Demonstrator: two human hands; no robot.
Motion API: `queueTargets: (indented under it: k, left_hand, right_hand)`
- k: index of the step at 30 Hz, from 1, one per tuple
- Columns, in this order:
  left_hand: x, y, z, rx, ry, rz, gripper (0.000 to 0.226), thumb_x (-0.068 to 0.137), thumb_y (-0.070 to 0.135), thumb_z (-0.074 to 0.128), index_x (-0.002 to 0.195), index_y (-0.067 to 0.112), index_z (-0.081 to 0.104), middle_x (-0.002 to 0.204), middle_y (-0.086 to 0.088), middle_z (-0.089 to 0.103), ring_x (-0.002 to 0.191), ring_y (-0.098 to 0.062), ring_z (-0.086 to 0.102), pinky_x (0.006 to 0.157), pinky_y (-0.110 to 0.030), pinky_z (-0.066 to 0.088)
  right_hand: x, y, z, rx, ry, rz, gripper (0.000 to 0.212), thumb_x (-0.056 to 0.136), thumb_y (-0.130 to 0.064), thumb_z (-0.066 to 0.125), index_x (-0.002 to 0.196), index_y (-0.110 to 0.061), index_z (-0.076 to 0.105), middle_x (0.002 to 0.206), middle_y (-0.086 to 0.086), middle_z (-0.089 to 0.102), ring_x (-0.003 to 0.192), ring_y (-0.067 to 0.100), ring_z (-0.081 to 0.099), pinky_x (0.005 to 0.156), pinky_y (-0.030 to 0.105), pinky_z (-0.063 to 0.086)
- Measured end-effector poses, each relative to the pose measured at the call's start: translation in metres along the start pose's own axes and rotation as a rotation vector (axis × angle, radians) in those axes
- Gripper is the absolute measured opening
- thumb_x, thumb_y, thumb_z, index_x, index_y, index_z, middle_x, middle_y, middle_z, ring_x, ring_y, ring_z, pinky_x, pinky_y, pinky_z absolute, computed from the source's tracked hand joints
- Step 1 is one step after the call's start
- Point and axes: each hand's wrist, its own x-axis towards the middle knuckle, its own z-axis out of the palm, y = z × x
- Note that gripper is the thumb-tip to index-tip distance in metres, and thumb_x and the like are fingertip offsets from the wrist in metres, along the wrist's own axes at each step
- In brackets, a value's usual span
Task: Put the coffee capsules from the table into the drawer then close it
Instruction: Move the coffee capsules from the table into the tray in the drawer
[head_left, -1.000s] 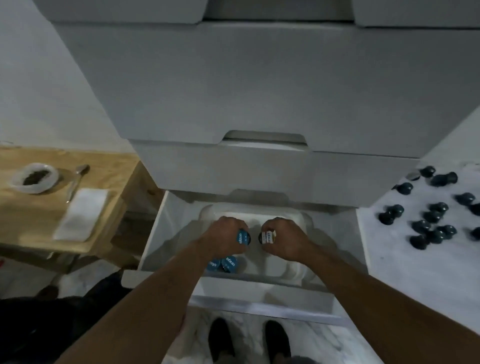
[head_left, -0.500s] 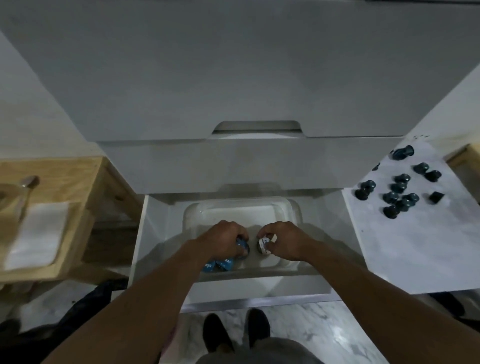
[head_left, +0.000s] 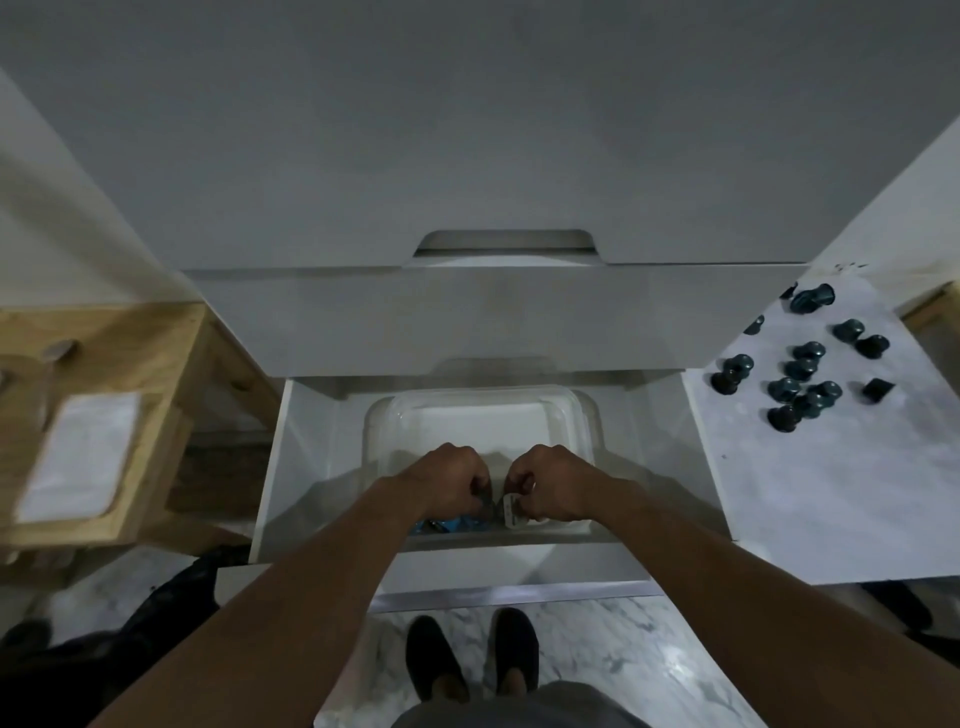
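Underfoot: dark shoes (head_left: 436, 660) on marble floor, toes just short of the open drawer (head_left: 519, 564), which is pulled out towards the body.

Both hands are down inside the clear tub (head_left: 483, 397) that sits in the drawer, knuckles up and nearly touching.
- Left hand (head_left: 447, 480): fingers curled round a dark capsule (head_left: 482, 499), only a sliver showing.
- Right hand (head_left: 553, 480): pinches a second capsule (head_left: 511, 512) by its body, with the pale foil lid exposed.

Blue capsules (head_left: 447, 526) already lie at the tub's near edge, partly under the left wrist.

Step in hand, as I judge it: setting these two down.
- Let go low, close to the tub floor, so they neither bounce nor roll.
- Place them beside the blue ones, not on top.
- Spread the fingers fully before lifting out.

Orientation:
- Second capsule: the foil lid faces left and up, towards the other hand. Its lid-to-dome axis therefore lies tilted, closer to level than upright.
- Left one: too hidden to tell its direction.

Beyond the tub, a closed drawer front (head_left: 493, 317) with a handle notch above it.

Far right: the white table (head_left: 831, 493) holds a loose cluster of dark capsules (head_left: 802, 371), well apart from the drawer. Some stand dome-up and some lie tipped on their sides. Plenty left to carry, so closing is some way off.

Far left: wooden shelf (head_left: 104, 332) with a white cloth (head_left: 78, 457).
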Motion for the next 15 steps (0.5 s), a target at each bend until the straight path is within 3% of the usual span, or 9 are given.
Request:
queueTargets:
  k: [9,15]
  left_hand:
    - [-0.002,0.0,0.003,0.036,0.024,-0.014,0.024,0.079,0.017,0.071,0.103,0.018,0.071,0.102,-0.004,0.069,0.088,-0.019,0.064,0.083,-0.03,0.054]
    - [-0.014,0.003,-0.005,0.018,0.171,-0.058,0.027,0.082,0.022,0.069,0.108,0.015,0.068,0.11,-0.003,0.068,0.095,-0.018,0.063,0.086,-0.029,0.052]
  right_hand:
    - [0.004,-0.001,0.003,-0.015,-0.018,-0.016,0.028,0.081,-0.01,0.064,0.108,-0.017,0.068,0.104,0.006,0.068,0.081,0.017,0.064,0.062,0.015,0.047]
    - [0.004,-0.001,-0.013,-0.054,0.076,-0.047,0.028,0.084,-0.027,0.067,0.111,-0.018,0.065,0.104,0.004,0.065,0.087,0.016,0.058,0.075,0.021,0.044]
